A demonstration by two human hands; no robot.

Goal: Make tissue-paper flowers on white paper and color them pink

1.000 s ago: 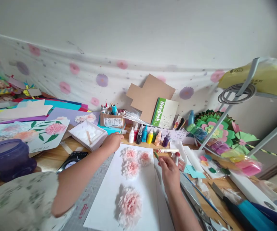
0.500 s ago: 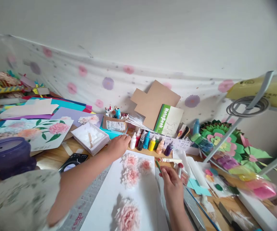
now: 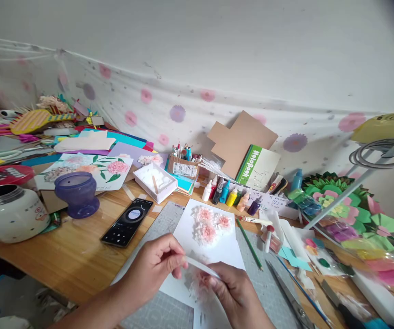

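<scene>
Presently, three pink flowers (image 3: 205,232) rest on the far half of the white sheet (image 3: 180,234), a fourth flower (image 3: 200,288) nearer; whether fixed, I cannot tell. Above it, left hand (image 3: 162,261) and right hand (image 3: 233,292), fingers curled, pinch a white strip (image 3: 202,266), not yet laid down.

Fingertips pinching, the person's left hand (image 3: 159,262) and right hand (image 3: 234,294) hold a thin white strip (image 3: 202,267) between them — above a white sheet (image 3: 182,228) with pink-and-white flowers (image 3: 205,232). A green pencil (image 3: 249,245) lies right of the sheet — a phone (image 3: 127,222) left.
</scene>
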